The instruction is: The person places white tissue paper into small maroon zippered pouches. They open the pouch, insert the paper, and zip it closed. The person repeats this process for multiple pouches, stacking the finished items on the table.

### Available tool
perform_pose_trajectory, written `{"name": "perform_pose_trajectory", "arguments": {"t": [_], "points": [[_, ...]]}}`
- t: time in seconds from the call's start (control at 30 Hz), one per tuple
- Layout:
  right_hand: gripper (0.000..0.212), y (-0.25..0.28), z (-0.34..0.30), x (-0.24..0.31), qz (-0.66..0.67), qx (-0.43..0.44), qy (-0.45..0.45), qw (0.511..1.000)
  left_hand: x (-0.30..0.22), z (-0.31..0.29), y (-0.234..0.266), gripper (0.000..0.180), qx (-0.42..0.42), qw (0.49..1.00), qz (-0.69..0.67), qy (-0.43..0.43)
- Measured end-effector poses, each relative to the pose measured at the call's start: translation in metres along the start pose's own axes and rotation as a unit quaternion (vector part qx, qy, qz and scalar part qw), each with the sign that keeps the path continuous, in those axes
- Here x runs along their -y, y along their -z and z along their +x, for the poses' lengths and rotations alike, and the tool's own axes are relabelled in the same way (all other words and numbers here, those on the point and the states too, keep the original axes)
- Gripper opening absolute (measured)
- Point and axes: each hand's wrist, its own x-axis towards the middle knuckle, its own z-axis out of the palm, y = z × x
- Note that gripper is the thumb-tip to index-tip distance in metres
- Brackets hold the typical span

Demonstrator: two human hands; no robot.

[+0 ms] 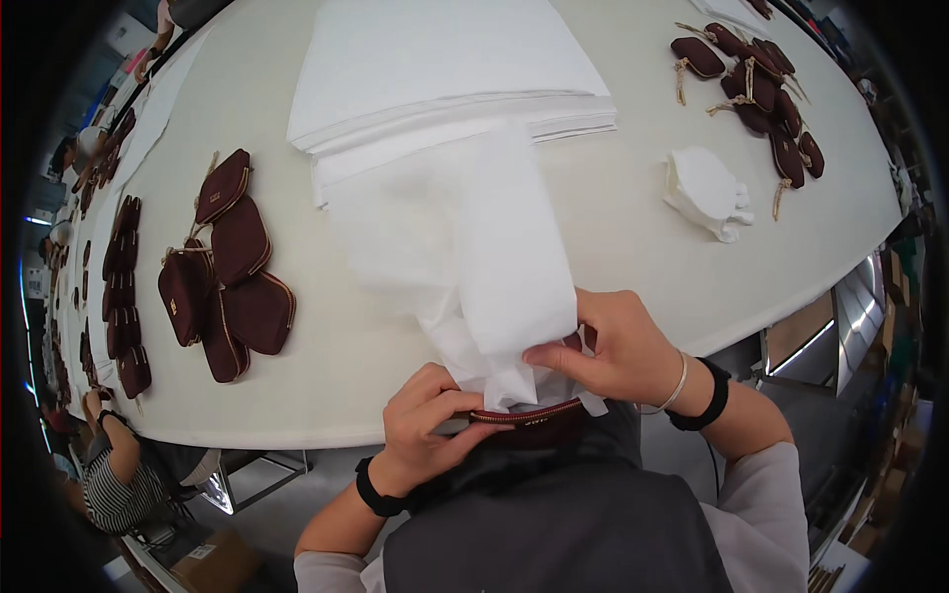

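Close to my body, past the table's near edge, is a dark burgundy zip pouch (pixel 542 427) with its zipper mouth open. My left hand (pixel 427 423) pinches the left end of the pouch's zipper edge between thumb and fingers. A crumpled sheet of white tissue paper (pixel 504 267) rises out of the pouch and spreads forward over the table. My right hand (pixel 603 346) grips the tissue just above the pouch's right side, thumb across it. The lower end of the paper is hidden inside the pouch.
A stack of white paper sheets (pixel 445 69) lies on the cream table (pixel 376 395) ahead. Burgundy pouches (pixel 240 237) are grouped at left, others (pixel 756 84) at far right. A crumpled white glove (pixel 707 188) lies at right. A person in a striped top (pixel 124 484) sits at far left.
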Motion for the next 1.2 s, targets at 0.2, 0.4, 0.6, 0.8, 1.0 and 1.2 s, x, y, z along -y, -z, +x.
{"name": "perform_pose_trajectory", "arguments": {"t": [0.2, 0.4, 0.6, 0.8, 1.0, 1.2], "points": [[0.021, 0.001, -0.066, -0.026, 0.13, -0.125, -0.156, 0.971, 0.0, -0.004, 0.014, 0.027, 0.016, 0.998, -0.015, 0.057], [0.013, 0.026, -0.098, -0.016, 0.103, -0.062, -0.266, 0.956, 0.0, -0.003, 0.015, 0.029, 0.064, 0.992, -0.046, 0.099], [0.02, 0.034, -0.044, 0.052, -0.016, 0.023, 0.199, 0.98, -0.007, 0.017, 0.023, 0.029, 0.14, 0.986, 0.005, 0.093], [0.038, -0.01, 0.008, 0.004, -0.135, 0.209, 0.129, 0.96, -0.002, 0.015, 0.026, 0.025, 0.13, 0.987, -0.055, 0.074], [0.03, -0.011, 0.024, -0.002, -0.019, 0.308, 0.098, 0.946, 0.004, -0.003, 0.029, 0.028, 0.085, 0.97, -0.177, 0.145], [0.023, -0.01, 0.037, -0.001, 0.069, 0.464, -0.055, 0.881, 0.007, 0.004, 0.033, 0.021, 0.138, 0.945, -0.234, 0.182]]}}
